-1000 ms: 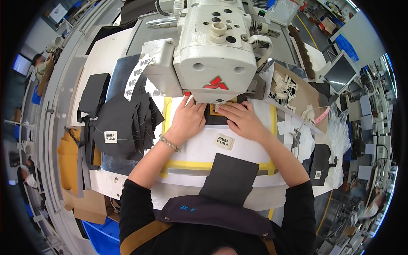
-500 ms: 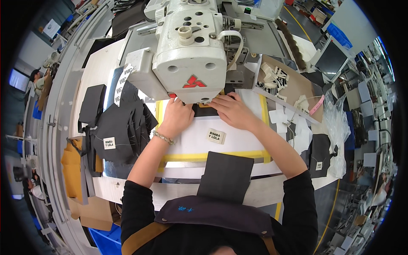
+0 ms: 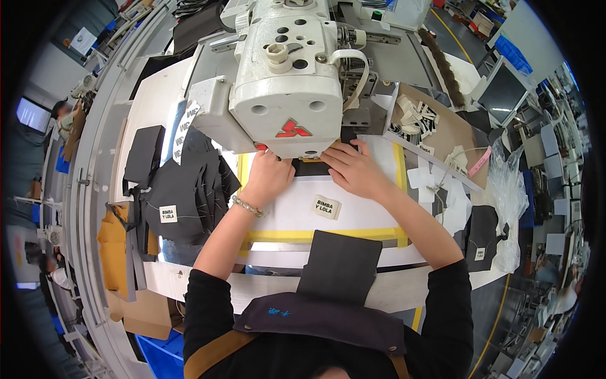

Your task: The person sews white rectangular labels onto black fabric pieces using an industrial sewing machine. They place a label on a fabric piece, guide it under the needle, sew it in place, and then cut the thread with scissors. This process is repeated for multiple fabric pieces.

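Under the head of a white sewing machine [image 3: 287,95] lies a black fabric piece [image 3: 309,169]. My left hand [image 3: 270,178], with a beaded bracelet at its wrist, has curled fingers at the piece's left edge; the machine head partly hides the fingertips. At the piece's right side, my right hand [image 3: 356,169] lies with its fingers stretched out toward the needle area. The stitching point itself is hidden. On the white work plate [image 3: 290,208], just in front of the fabric, sits a small stack of cream labels [image 3: 327,206]. A dark flat panel [image 3: 341,265] rests between my forearms.
To the left is a pile of dark fabric pieces [image 3: 183,189], one with a cream label. Mustard pieces [image 3: 113,249] hang below it. At right are a cardboard tray [image 3: 464,123] of labels, a dark labelled piece [image 3: 481,234] and a clear plastic bag [image 3: 508,196].
The whole view has shifted slightly, so everything appears a little lower and farther right. Both hands stay at the black fabric piece beneath the machine head.
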Demonstrator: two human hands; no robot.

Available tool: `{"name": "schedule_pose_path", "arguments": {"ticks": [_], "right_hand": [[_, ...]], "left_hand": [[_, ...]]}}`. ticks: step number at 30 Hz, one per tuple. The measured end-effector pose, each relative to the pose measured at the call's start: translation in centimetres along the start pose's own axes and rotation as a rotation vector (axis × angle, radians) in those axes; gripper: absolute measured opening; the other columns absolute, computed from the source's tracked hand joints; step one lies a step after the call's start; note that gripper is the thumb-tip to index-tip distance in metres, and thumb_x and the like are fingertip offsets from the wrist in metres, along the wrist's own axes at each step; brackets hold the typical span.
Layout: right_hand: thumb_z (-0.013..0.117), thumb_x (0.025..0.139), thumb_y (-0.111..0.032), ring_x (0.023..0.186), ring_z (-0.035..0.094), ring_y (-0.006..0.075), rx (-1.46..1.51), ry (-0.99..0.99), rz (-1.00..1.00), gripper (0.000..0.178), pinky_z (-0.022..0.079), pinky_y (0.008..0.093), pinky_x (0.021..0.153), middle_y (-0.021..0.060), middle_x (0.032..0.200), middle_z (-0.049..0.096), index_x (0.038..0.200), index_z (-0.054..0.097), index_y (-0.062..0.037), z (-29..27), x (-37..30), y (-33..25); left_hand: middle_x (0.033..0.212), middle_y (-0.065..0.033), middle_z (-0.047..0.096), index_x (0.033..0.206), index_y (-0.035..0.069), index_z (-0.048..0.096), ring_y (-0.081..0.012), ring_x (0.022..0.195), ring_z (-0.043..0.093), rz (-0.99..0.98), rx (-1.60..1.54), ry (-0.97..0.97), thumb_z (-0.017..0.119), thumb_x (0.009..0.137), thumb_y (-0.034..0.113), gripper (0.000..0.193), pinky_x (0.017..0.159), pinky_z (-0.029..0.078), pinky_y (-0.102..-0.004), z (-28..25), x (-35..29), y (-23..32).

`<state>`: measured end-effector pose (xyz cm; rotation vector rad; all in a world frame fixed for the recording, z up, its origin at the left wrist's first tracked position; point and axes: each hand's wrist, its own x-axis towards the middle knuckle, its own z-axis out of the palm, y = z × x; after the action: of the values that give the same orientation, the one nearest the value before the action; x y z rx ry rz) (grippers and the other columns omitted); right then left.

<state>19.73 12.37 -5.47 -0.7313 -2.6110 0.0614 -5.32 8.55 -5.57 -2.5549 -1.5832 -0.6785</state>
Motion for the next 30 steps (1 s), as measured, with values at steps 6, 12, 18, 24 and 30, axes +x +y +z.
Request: {"name": "schedule_pose_path", "arguments": {"ticks": [6, 12, 18, 24, 30], "right_hand": [[0.063, 0.087, -0.018, 0.115, 0.053, 0.0194, -0.045, 0.025, -0.001, 0.039, 0.034, 0.0441, 0.094, 0.0025, 0.129, 0.062, 0.126, 0.061, -0.01, -0.6, -0.9, -0.5], [0.064, 0.085, -0.019, 0.113, 0.052, 0.0195, -0.084, -0.052, 0.094, 0.041, 0.034, 0.0421, 0.092, 0.0018, 0.131, 0.06, 0.125, 0.061, -0.0115, -1.6, -0.3, -2.9], [0.065, 0.084, -0.021, 0.109, 0.052, 0.0196, -0.073, 0.009, 0.165, 0.039, 0.036, 0.0393, 0.089, 0.0036, 0.134, 0.057, 0.121, 0.06, -0.0114, 0.2, -0.2, -6.9], [0.065, 0.083, -0.02, 0.108, 0.052, 0.0202, -0.055, 0.027, 0.177, 0.033, 0.035, 0.0381, 0.088, 0.0039, 0.134, 0.057, 0.115, 0.061, -0.012, 0.5, 0.1, -7.4], [0.066, 0.081, -0.019, 0.106, 0.052, 0.021, -0.045, 0.034, 0.187, 0.029, 0.035, 0.0377, 0.088, 0.0044, 0.133, 0.058, 0.109, 0.06, -0.0117, 0.4, 0.1, -7.4]], "left_hand": [[0.102, -0.0188, 0.063, 0.101, -0.002, 0.064, -0.0368, 0.098, 0.058, -0.017, 0.001, -0.013, 0.061, 0.074, 0.007, 0.029, 0.089, 0.045, -0.0466, 0.4, -0.1, -0.2], [0.099, -0.0166, 0.064, 0.098, 0.0, 0.066, -0.0322, 0.096, 0.06, -0.081, 0.119, -0.163, 0.062, 0.074, 0.008, 0.026, 0.085, 0.046, -0.0431, 0.1, -0.6, -0.5], [0.099, -0.0074, 0.068, 0.11, 0.002, 0.068, -0.0207, 0.096, 0.063, -0.086, 0.09, -0.096, 0.062, 0.076, 0.006, 0.035, 0.09, 0.044, -0.0389, -2.8, -2.4, -1.0], [0.103, -0.0063, 0.069, 0.115, 0.005, 0.067, -0.0202, 0.099, 0.062, -0.075, 0.062, -0.067, 0.063, 0.077, 0.006, 0.039, 0.093, 0.042, -0.0394, -3.7, -3.1, -1.8], [0.091, -0.0028, 0.07, 0.105, 0.008, 0.07, -0.0182, 0.089, 0.065, -0.132, -0.022, -0.123, 0.066, 0.078, 0.006, 0.028, 0.089, 0.043, -0.0385, -4.3, -2.4, -2.0]]}}
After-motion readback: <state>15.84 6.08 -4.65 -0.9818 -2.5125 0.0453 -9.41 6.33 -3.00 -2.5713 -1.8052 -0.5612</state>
